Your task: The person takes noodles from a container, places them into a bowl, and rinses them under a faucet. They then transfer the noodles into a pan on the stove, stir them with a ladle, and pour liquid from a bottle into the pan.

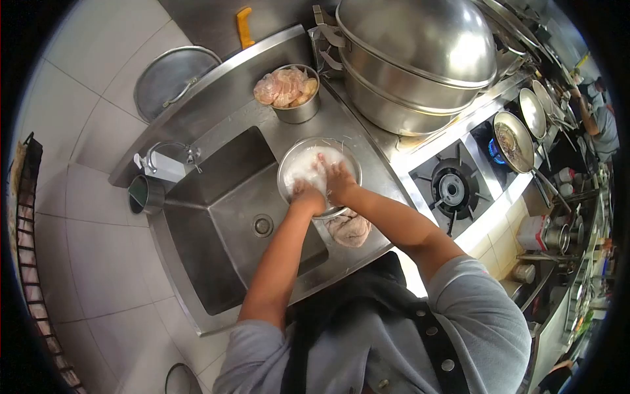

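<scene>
A round metal bowl (283, 186) stands on the steel counter beside the sink, with cloudy whitish liquid and pale shreds in it. My left hand (307, 196) is in the bowl at its lower left, fingers partly under the liquid and hidden. To its right, my right hand (336, 179) reaches into the same bowl, its fingers spread over the pale contents. A crumpled cloth (350, 230) lies against the bowl's near side. Behind the bowl, a metal pot (298, 113) holds a heap of thin pale pinkish slices (283, 88).
Left of the bowl is a deep sink (220, 230) with a faucet (190, 155). A large lidded steamer (413, 72) stands behind right. Farther right are a gas burner (452, 189), a frying pan (514, 141) over a blue flame, and another person (600, 121).
</scene>
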{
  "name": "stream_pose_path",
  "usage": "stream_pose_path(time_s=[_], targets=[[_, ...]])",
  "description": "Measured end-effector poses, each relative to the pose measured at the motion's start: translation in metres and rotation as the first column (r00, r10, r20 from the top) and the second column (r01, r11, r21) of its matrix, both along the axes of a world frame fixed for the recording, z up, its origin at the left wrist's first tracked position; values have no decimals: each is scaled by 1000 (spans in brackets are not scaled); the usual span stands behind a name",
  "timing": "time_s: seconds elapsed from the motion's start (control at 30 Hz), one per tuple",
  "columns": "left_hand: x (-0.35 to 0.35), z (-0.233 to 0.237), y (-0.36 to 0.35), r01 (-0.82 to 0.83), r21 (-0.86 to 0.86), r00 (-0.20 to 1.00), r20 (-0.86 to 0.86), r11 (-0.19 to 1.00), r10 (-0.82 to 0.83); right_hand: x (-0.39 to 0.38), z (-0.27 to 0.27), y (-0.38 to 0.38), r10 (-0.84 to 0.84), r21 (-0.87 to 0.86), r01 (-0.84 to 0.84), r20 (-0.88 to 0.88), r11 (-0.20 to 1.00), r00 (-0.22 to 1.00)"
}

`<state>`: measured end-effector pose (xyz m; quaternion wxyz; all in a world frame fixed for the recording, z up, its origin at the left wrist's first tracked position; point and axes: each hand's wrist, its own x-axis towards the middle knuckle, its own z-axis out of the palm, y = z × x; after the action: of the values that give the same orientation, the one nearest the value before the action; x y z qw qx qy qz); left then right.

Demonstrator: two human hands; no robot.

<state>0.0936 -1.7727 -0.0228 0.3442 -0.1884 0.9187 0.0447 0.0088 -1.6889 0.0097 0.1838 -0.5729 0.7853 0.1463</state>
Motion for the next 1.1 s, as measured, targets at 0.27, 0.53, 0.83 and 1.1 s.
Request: stream_pose_path(time_s=[0.27,0.53,0.83,1.1], targets=[[15,45,-4,-237,228,845,-431,944,316,-10,7,-9,54,-221,-72,-87,973,995],[16,34,17,-40,848,188,-513,529,837,-7,-5,-16,-144,-318,89,-154,944,978],[26,-12,-6,-352,229,418,-829,907,372,-17,29,-42,-262,-372,322,204,871,943],[8,-12,-9,-173,-31,848,-514,985,132,-31,-16,-33,6,-126,-4,16,992,1000]])
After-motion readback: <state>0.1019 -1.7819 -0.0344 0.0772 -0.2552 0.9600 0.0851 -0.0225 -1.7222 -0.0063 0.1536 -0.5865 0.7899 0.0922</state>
